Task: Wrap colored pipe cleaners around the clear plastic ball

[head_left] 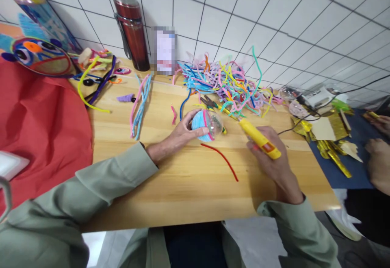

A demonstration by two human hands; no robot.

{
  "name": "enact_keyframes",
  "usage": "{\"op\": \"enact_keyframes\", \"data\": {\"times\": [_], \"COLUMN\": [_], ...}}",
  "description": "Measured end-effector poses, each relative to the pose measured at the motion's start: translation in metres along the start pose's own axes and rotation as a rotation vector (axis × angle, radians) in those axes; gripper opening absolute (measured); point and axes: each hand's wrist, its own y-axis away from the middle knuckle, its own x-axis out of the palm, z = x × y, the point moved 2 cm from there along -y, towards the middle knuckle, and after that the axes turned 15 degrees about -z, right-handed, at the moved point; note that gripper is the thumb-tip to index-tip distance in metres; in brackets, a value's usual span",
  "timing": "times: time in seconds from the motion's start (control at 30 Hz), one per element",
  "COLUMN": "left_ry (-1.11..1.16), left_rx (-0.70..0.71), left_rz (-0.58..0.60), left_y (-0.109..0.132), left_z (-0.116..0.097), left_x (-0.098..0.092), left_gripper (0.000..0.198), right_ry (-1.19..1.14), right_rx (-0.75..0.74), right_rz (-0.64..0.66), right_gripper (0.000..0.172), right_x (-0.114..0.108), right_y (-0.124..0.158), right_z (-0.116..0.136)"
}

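Note:
Over the middle of the wooden table, my left hand [186,129] is wrapped round a clear plastic ball [217,123]. Its left half is covered in light blue pipe cleaner [199,125], with a pink band at the edge; the right half is bare and see-through. To the right, my right hand [271,154] grips a yellow hot glue gun [258,138], its nozzle pointing up and left toward the ball but apart from it. A red pipe cleaner [222,156] lies on the table between the hands. Pliers [209,102] rest just behind the ball.
A heap of coloured pipe cleaners [219,79] lies against the tiled wall. Behind on the left stand a red thermos [131,32], a phone [165,51] and a tall can [39,14]. Red cloth [45,134] covers the left side. At right, a black cable [341,93] runs near gold foil scraps [330,154] and another person's hand [379,164].

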Motion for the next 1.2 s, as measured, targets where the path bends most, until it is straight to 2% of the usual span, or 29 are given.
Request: {"op": "enact_keyframes", "data": {"times": [0.1,0.2,0.53,1.2], "left_ry": [-0.007,-0.033,-0.057,-0.038], "left_rx": [0.014,0.044,0.065,0.046], "left_rz": [0.005,0.01,0.044,0.026], "left_y": [-0.002,-0.004,-0.007,-0.006], "left_z": [0.002,0.003,0.005,0.006], "left_x": [-0.001,-0.002,-0.002,-0.001], "left_gripper": [0.082,0.083,0.086,0.087], "right_ry": [-0.03,-0.069,-0.078,-0.084], "right_rx": [-0.15,-0.22,-0.206,-0.236], "right_rz": [0.068,0.115,0.178,0.177], "right_gripper": [0.02,0.024,0.025,0.025], "right_x": [0.016,0.025,0.029,0.033], "right_y": [0.001,0.004,0.011,0.01], "right_z": [0.022,0.026,0.025,0.029]}}
